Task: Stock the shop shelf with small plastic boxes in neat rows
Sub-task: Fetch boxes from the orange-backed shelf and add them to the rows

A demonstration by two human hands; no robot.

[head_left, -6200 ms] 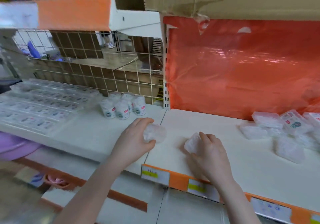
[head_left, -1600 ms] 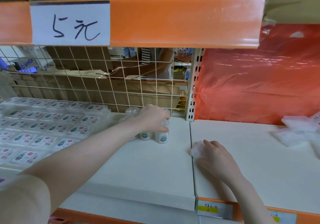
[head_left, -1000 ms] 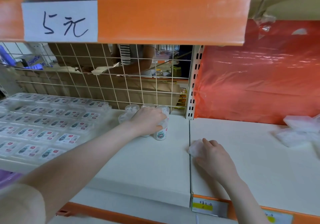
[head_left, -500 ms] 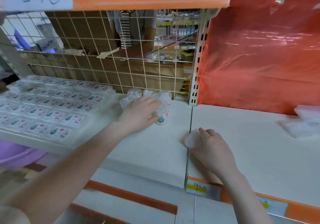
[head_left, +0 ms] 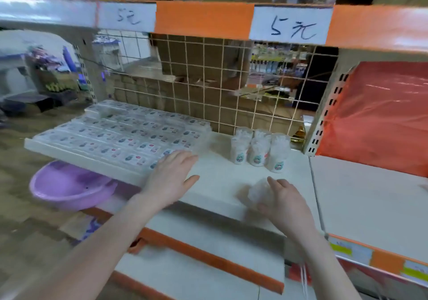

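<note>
Both hands shifted — left hand (head_left: 171,179) off the tubs (head_left: 259,151), open.

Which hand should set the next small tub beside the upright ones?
Right. The right hand already holds a clear tub, near the upright tubs. The left hand is open and empty.

We are facing wire grid back panel (head_left: 208,86). Above it, orange price rail (head_left: 203,19) carrying handwritten white labels. Right of it, red plastic sheet (head_left: 379,114) hanging. Lower left of it, purple basin (head_left: 67,188) sitting. Behind it, cardboard boxes (head_left: 185,61) showing through.
</note>
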